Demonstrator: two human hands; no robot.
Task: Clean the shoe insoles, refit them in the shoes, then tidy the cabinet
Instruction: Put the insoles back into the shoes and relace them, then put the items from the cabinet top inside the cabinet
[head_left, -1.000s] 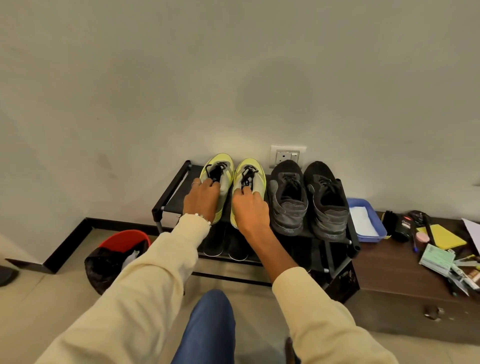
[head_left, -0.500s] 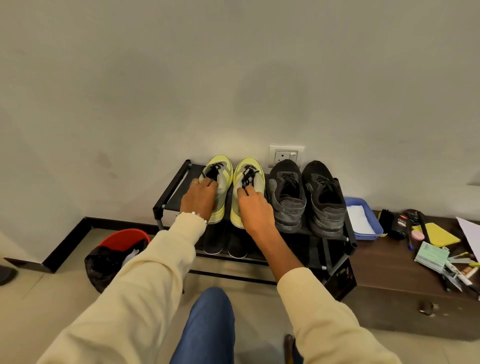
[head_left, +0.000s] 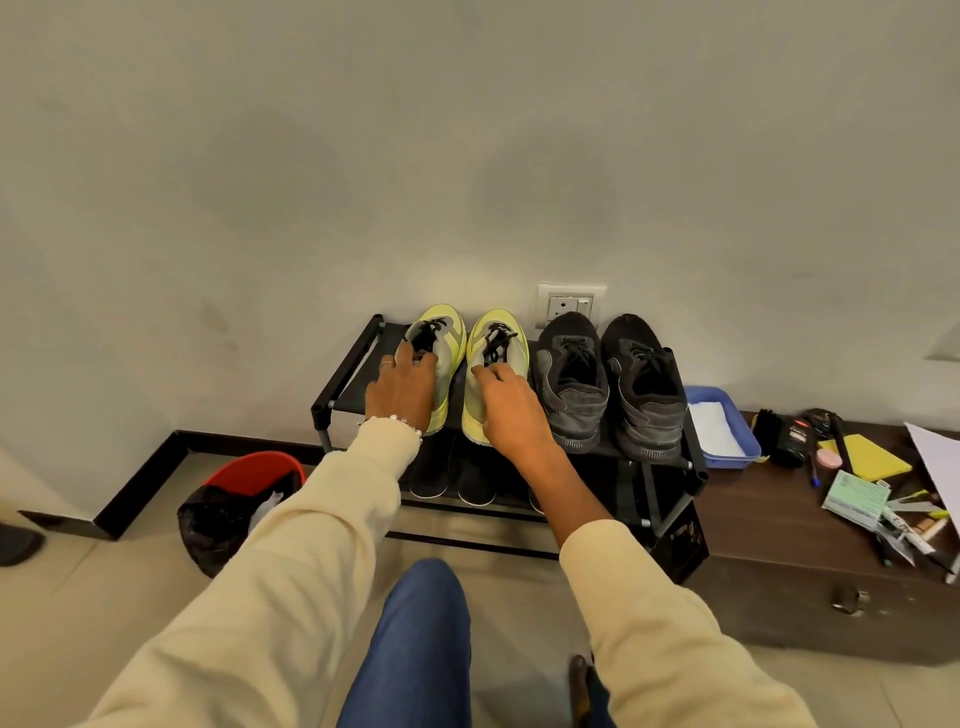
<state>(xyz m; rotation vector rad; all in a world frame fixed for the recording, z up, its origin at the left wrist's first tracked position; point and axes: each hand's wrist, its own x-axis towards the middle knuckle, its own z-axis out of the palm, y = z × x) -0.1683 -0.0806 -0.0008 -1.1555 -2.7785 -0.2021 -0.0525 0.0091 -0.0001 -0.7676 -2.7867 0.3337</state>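
Hands reach forward from cream sleeves to the middle of the frame. Left hand lies palm down on the left yellow shoe, fingers curled round its tongue and black laces. Right hand covers the heel end of the right yellow shoe, fingertips pinching the laces. Both yellow shoes stand side by side on the top shelf of the black rack, left of centre, long axes running toward the wall, toes pointing up the frame. Just right of them stands the dark pair, pointing the same way.
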